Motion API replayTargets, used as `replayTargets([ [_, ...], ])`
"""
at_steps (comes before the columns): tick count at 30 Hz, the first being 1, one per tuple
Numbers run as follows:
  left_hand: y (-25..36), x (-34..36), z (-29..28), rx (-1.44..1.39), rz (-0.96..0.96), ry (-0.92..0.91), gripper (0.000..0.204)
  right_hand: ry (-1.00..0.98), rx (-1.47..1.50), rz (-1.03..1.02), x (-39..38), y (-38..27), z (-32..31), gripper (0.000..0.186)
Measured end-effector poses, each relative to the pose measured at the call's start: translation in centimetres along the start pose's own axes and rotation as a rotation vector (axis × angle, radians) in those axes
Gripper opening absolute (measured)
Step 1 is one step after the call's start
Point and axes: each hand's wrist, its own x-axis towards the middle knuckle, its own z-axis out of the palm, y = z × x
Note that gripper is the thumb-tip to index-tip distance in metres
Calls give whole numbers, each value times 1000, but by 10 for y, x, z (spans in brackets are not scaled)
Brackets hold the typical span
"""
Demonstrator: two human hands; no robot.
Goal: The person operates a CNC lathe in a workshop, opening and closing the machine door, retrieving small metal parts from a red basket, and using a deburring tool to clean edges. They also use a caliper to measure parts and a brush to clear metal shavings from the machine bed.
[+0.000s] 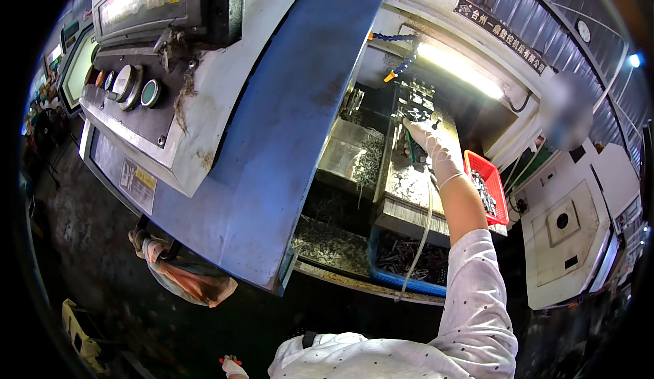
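My right hand [429,140], in a pale glove, reaches into the open lathe over the bright metal bed. Its fingers are closed round a green-bodied tool, apparently an air gun, mostly hidden by the hand. A pale hose [426,232] hangs from there past the bed's front edge. Beyond the fingers stand metal tool holders [417,99] with shiny chips about them. Down at the lower edge, my left hand [234,367], also gloved, is closed on a small red thing, too small to name. It is outside the machine, beside my body.
A red basket [503,198] of small metal parts sits right of my forearm. Below the bed is a blue crate [402,287] with more parts. The blue sliding door [293,127] and control panel [146,96] flank the opening. A rag [194,280] hangs below.
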Motion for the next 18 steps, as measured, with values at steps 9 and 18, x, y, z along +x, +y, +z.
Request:
replayTargets([
  [9, -10, -2, -3, 22, -15, -3, 14, -7, 3, 22, -10, -7, -1, 45],
  [18, -14, -3, -7, 57, -11, -9, 14, -19, 26, 48, -13, -8, 1, 44],
])
